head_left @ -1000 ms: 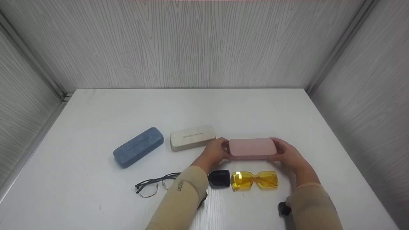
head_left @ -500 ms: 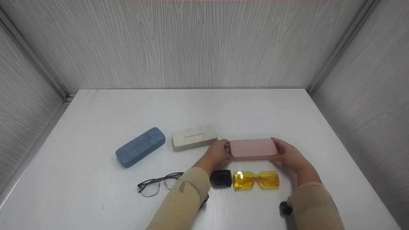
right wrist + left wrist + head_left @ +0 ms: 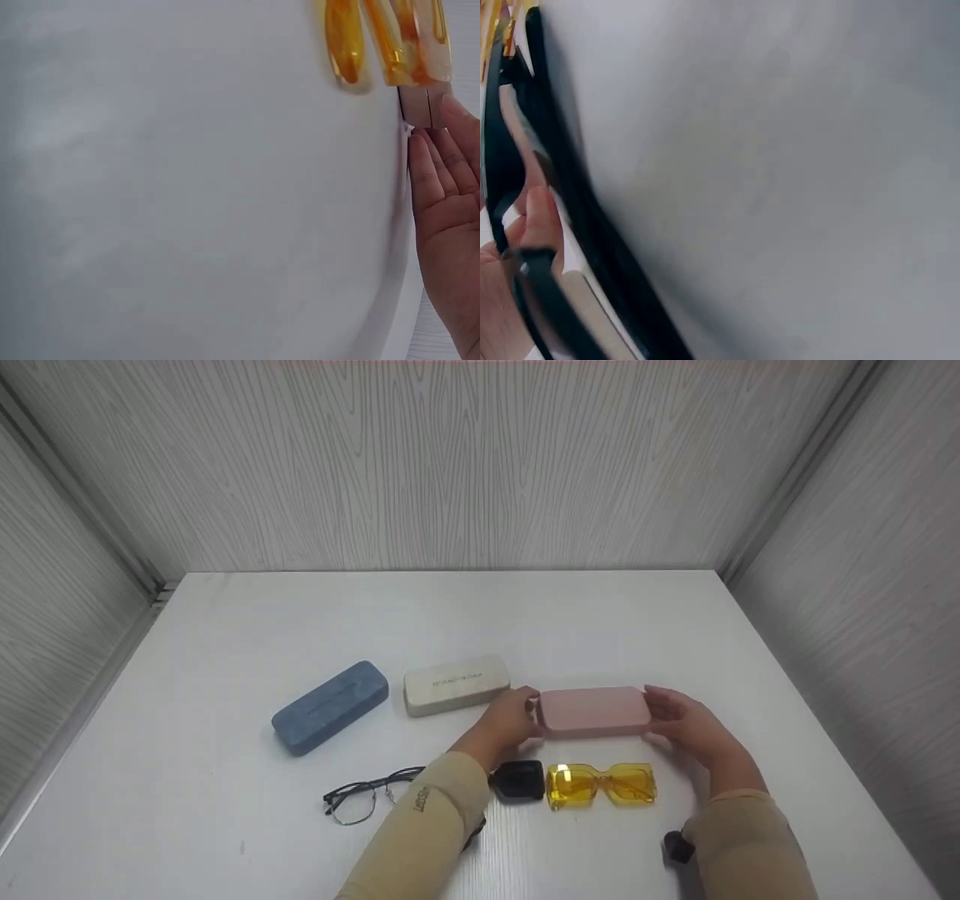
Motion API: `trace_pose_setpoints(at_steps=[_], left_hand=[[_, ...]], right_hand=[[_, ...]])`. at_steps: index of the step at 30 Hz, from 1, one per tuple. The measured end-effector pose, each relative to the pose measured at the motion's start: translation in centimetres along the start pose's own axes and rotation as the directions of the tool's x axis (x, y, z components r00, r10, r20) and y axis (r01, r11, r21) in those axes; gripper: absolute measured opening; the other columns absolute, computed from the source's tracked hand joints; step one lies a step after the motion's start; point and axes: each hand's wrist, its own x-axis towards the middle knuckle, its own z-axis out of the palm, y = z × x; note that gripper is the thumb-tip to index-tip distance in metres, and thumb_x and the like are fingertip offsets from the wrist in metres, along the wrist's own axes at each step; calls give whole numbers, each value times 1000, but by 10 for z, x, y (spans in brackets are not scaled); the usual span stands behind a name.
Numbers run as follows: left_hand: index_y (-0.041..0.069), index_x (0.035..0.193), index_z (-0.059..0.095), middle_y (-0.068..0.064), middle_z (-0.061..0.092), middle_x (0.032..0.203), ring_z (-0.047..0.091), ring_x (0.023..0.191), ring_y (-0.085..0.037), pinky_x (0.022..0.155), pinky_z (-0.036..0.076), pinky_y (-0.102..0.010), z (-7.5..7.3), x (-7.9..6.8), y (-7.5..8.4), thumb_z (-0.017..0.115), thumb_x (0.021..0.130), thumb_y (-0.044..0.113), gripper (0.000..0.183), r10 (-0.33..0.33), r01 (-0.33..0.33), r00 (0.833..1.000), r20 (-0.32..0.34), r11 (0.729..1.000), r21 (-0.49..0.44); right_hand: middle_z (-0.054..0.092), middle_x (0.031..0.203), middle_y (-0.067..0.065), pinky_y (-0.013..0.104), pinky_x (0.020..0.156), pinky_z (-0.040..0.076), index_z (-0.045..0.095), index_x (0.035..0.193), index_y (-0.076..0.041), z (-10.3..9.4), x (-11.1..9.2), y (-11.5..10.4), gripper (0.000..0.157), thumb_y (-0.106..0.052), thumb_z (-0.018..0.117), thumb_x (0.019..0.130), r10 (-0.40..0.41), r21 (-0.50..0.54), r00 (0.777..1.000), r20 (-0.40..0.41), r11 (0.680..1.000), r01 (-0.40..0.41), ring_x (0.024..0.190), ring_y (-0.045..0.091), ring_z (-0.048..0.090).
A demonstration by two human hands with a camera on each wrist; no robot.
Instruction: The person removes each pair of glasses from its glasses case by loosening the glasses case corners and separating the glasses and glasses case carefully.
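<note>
A pink glasses case (image 3: 595, 712) lies on the white table between my hands. My left hand (image 3: 510, 718) grips its left end, with the fingers bent around that corner. At the right end, the fingertips of my right hand (image 3: 688, 725) touch or nearly touch the case. In the right wrist view, the right hand (image 3: 450, 202) has fairly straight fingers, with the thumb near the case's seam (image 3: 427, 109). Yellow sunglasses (image 3: 600, 784) lie in front of the case. Beside them, black sunglasses (image 3: 519, 780) are partly hidden under my left sleeve.
A cream glasses case (image 3: 456, 686) lies just left of my left hand, and a blue glasses case (image 3: 330, 707) sits slantwise farther left. Black-framed eyeglasses (image 3: 352, 801) rest in front of them, partly covered by the left sleeve. Panelled walls (image 3: 450, 465) enclose the table.
The right hand has loosened and shifted slightly right from the pink glasses case. My left hand stays at its left end, and the case has hardly moved.
</note>
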Motion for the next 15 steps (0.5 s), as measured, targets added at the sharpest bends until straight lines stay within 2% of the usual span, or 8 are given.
trace_pose_setpoints(at_steps=[4,8,11,15], left_hand=[[6,128,48,-12,55,117,54,105,-23,91,44,-33,-8,-2,1,74,73,14,61,9,-9,1000,0,998,59],[9,129,48,-11,53,121,54,107,-24,89,46,-33,-23,-7,6,70,79,24,57,2,-3,1000,14,996,91],[10,130,48,-11,52,124,52,111,-24,91,44,-35,-42,-12,9,66,82,28,54,-5,3,1000,18,997,74],[12,130,48,-8,51,126,50,113,-23,93,43,-36,-76,-18,10,63,85,30,51,-14,17,999,-31,996,89]], right_hand=[[38,142,4,48,105,28,31,142,-20,-6,-3,-5,64,-25,62,86,15,-18,1000,-11,1000,-15,131,26,33],[38,142,6,51,105,27,32,141,-19,-14,-4,-17,59,-33,57,89,20,-67,998,-54,997,-23,132,30,30],[39,141,9,51,105,27,34,140,-16,-20,-4,-30,59,-40,53,90,7,-114,995,-97,993,-18,131,32,30],[40,139,13,52,105,27,33,140,-13,-25,-5,-52,61,-43,50,91,-26,-144,992,-127,990,7,130,33,32]])
